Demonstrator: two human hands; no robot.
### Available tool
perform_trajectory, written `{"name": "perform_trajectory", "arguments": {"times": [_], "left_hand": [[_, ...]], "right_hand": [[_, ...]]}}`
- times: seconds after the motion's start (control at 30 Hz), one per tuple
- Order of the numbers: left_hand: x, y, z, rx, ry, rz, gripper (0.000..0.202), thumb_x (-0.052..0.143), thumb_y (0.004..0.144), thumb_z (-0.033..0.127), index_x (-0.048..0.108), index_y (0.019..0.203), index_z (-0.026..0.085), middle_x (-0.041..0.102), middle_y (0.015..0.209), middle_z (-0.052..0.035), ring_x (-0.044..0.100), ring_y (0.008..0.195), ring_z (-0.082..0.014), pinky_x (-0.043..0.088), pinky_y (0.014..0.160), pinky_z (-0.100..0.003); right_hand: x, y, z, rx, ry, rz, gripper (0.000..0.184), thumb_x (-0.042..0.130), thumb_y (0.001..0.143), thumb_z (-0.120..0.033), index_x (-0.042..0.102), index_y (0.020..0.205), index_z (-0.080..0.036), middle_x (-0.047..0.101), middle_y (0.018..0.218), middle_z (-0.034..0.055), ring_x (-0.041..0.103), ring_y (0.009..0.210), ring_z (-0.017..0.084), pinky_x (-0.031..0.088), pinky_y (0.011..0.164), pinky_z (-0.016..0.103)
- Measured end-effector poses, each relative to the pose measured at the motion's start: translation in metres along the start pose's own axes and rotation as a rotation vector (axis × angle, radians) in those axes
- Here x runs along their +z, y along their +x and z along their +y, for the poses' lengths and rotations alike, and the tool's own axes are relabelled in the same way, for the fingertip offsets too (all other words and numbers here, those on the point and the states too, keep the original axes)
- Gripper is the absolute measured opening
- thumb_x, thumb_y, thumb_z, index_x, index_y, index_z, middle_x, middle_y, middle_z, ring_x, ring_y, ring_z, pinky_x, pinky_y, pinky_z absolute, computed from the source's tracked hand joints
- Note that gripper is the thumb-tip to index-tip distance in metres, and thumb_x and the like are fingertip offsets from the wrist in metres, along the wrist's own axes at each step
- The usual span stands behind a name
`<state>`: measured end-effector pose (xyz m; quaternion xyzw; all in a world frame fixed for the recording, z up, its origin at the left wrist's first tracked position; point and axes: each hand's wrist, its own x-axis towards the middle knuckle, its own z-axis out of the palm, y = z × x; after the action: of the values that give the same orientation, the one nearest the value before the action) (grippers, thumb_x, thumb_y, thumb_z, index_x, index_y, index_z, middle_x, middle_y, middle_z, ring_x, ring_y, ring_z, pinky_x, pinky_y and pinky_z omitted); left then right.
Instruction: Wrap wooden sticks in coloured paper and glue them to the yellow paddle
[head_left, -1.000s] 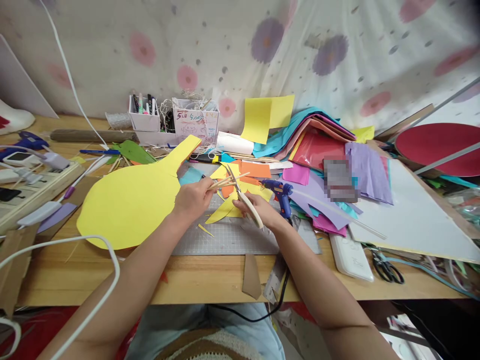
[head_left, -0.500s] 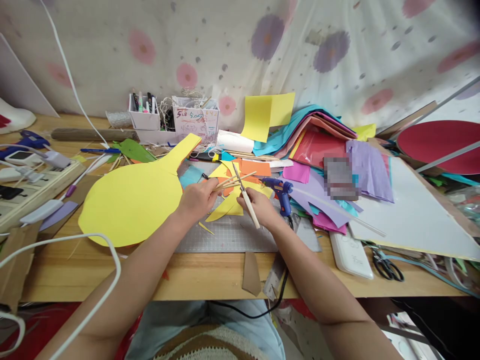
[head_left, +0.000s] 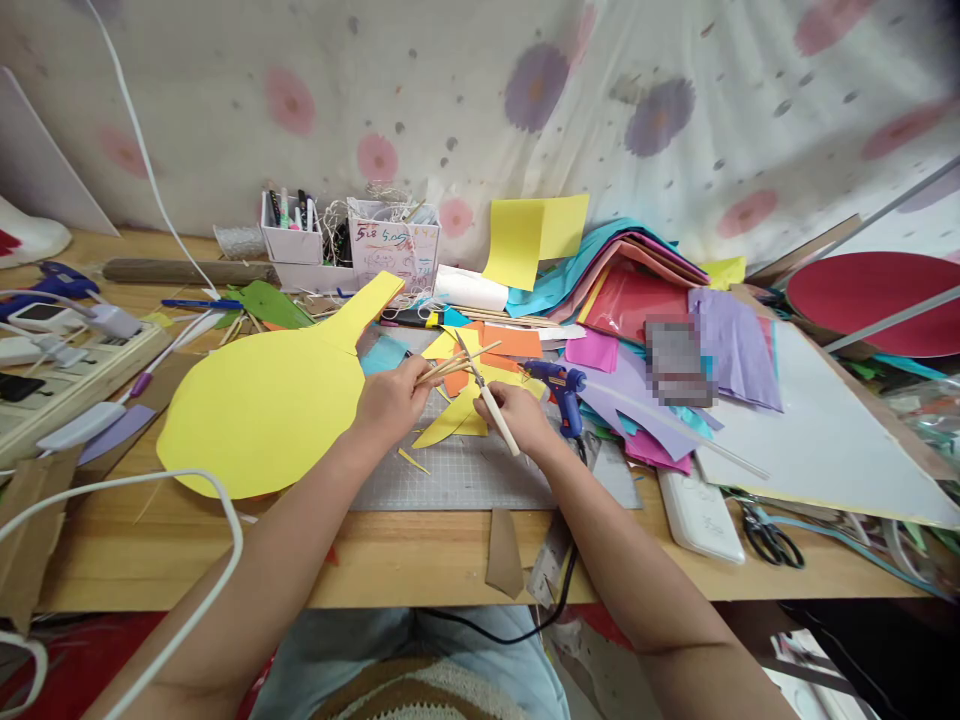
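My left hand (head_left: 396, 402) is closed on a few thin wooden sticks (head_left: 450, 369), whose ends point right over the mat. In my right hand (head_left: 517, 412) is a pair of scissors (head_left: 491, 405) with white handles, its blades tilted up and left across the sticks. Whether the blades touch them I cannot tell. Beneath both hands lie yellow paper scraps (head_left: 455, 420) and orange paper pieces (head_left: 510, 341) on a grey cutting mat (head_left: 465, 480). A large yellow paper cutout (head_left: 262, 410), rounded with a narrow neck, rests left of my left hand.
Close to my right hand is a blue glue gun (head_left: 562, 390) with a black cord. A white power bank (head_left: 699, 515) and black-handled scissors (head_left: 772, 535) sit at the right. The power strip (head_left: 75, 385) is on the left. A white cable (head_left: 225, 500) loops over the front left.
The sticks and my left hand have shifted slightly left, and the stick ends sit a little differently at the blades. The view has tilted slightly. Both hands keep their hold.
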<state>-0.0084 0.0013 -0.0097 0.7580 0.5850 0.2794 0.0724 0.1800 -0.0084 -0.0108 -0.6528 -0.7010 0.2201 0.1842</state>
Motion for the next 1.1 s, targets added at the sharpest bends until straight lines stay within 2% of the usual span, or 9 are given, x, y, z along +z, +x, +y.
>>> {"name": "perform_trajectory", "arguments": {"times": [0.27,0.47,0.57,0.73,0.97,1.1], "left_hand": [[0.007,-0.001,-0.003,0.125,-0.099,-0.026,0.03,0.036,0.086,0.041,0.057,0.083,0.019,0.065,0.069,-0.0017,0.055,0.055,-0.0127,0.033,0.051,-0.023],[0.015,-0.004,0.002,0.182,-0.107,-0.011,0.025,0.033,0.088,0.032,0.054,0.083,0.018,0.066,0.073,-0.0028,0.057,0.056,-0.0124,0.034,0.052,-0.023],[0.019,-0.004,0.001,0.19,-0.101,0.024,0.022,0.035,0.087,0.03,0.052,0.08,0.018,0.066,0.074,-0.0037,0.058,0.059,-0.0134,0.035,0.053,-0.023],[0.024,-0.005,-0.003,0.225,-0.155,0.053,0.025,0.034,0.087,0.033,0.05,0.075,0.017,0.066,0.07,-0.0041,0.055,0.052,-0.0118,0.036,0.051,-0.022],[0.032,-0.006,-0.008,0.274,-0.154,0.17,0.029,0.035,0.086,0.038,0.048,0.069,0.018,0.064,0.063,-0.0042,0.056,0.051,-0.0127,0.034,0.047,-0.022],[0.032,-0.006,-0.006,0.24,-0.154,0.148,0.025,0.037,0.085,0.035,0.048,0.071,0.018,0.064,0.065,-0.0034,0.056,0.052,-0.0124,0.034,0.048,-0.022]], "right_hand": [[-0.002,-0.002,0.006,-0.045,-0.036,0.013,0.023,0.045,0.074,-0.043,0.048,0.074,-0.02,0.057,0.076,0.0018,0.049,0.07,0.016,0.031,0.059,0.025],[-0.002,0.0,0.01,-0.163,-0.189,0.222,0.02,0.045,0.075,-0.037,0.049,0.083,-0.018,0.058,0.086,0.0081,0.05,0.084,0.022,0.033,0.068,0.029],[-0.001,0.0,0.01,-0.166,-0.218,0.238,0.019,0.045,0.076,-0.036,0.05,0.082,-0.019,0.059,0.084,0.0079,0.05,0.082,0.022,0.032,0.067,0.029],[-0.001,-0.002,0.007,-0.113,-0.237,0.204,0.019,0.044,0.076,-0.038,0.049,0.072,-0.019,0.058,0.076,0.0057,0.051,0.074,0.019,0.029,0.061,0.027],[0.001,-0.004,0.006,-0.098,-0.28,0.269,0.016,0.046,0.072,-0.034,0.049,0.066,-0.019,0.059,0.07,0.0038,0.051,0.068,0.016,0.028,0.059,0.025],[0.004,-0.003,0.007,-0.089,-0.312,0.278,0.018,0.046,0.072,-0.035,0.05,0.065,-0.019,0.06,0.068,0.004,0.052,0.067,0.017,0.026,0.057,0.026]]}}
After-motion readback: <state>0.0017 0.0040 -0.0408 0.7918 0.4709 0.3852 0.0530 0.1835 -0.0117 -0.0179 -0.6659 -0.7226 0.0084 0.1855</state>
